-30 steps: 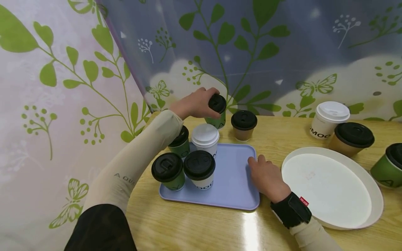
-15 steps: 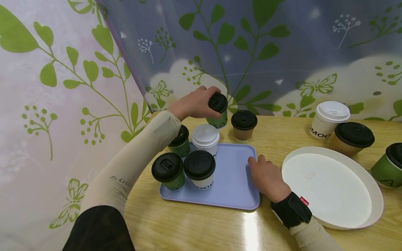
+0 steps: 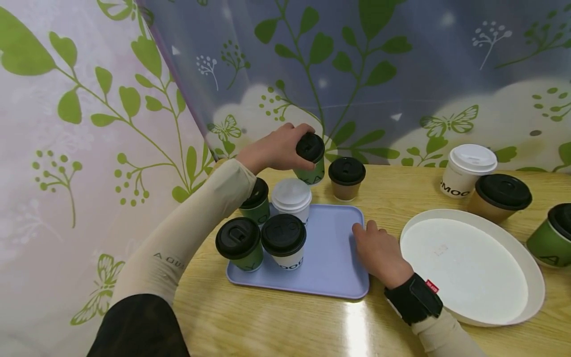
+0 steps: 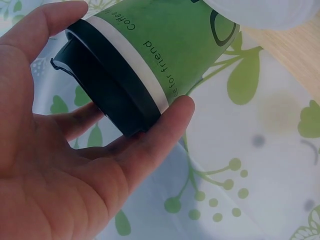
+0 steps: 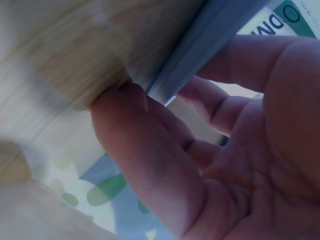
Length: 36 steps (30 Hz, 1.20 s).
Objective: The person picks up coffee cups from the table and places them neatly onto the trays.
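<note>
My left hand (image 3: 285, 148) grips a green paper coffee cup (image 3: 310, 174) by its black lid (image 4: 112, 82), thumb on one side and fingers on the other. The cup is behind the blue tray (image 3: 330, 248), beside a small brown cup (image 3: 345, 191) with a black lid. On the tray's left half are a white-lidded cup (image 3: 292, 194), a white cup with a black lid (image 3: 287, 260), and two green cups (image 3: 250, 260) with black lids. My right hand (image 3: 376, 250) holds the tray's right rim (image 5: 190, 50) between curled fingers and thumb.
A round white tray (image 3: 473, 267) lies to the right on the wooden table (image 3: 267, 322). Behind and beside it stand a white cup (image 3: 455, 183), a brown cup (image 3: 486, 208) and a green cup (image 3: 548, 243). A patterned curtain (image 3: 339, 74) hangs close behind the table.
The left hand and its green cup have shifted very slightly to the right, towards the small brown cup. My right hand and the blue tray have stayed still.
</note>
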Motion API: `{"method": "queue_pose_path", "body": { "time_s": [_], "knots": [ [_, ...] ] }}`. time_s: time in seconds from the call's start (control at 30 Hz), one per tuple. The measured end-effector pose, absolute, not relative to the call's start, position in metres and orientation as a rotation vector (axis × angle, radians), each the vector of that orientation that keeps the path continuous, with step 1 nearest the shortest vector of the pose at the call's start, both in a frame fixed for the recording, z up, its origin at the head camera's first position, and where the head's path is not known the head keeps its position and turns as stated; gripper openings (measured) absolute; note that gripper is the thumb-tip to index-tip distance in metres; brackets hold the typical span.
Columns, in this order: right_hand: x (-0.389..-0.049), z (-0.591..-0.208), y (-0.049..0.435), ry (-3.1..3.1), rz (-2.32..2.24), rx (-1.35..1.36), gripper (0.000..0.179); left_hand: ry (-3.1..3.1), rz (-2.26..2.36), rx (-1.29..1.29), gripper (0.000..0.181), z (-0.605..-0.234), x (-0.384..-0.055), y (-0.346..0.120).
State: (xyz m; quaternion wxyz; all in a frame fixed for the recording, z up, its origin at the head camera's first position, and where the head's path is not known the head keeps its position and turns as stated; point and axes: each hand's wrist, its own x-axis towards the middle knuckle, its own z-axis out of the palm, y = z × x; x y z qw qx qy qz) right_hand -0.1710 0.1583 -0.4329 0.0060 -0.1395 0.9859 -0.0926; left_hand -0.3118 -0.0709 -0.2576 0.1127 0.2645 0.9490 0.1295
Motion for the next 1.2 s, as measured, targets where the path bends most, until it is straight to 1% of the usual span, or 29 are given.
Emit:
{"method": "queue_pose_path", "body": {
  "time_s": [0.6,0.9,1.2],
  "knots": [
    [-0.172,-0.433,0.158,3.075,-0.278,-0.436,0.012,2.783,0.414,0.802,0.086,-0.255,-0.309,-0.076],
    [-0.174,-0.433,0.158,3.042,-0.28,-0.409,0.016,2.774,0.421,0.822,0.087,-0.253,-0.305,-0.079],
    [-0.173,-0.433,0.158,3.038,-0.289,-0.419,0.013,2.776,0.407,0.823,0.087,-0.25,-0.299,-0.078]
  ]
}}
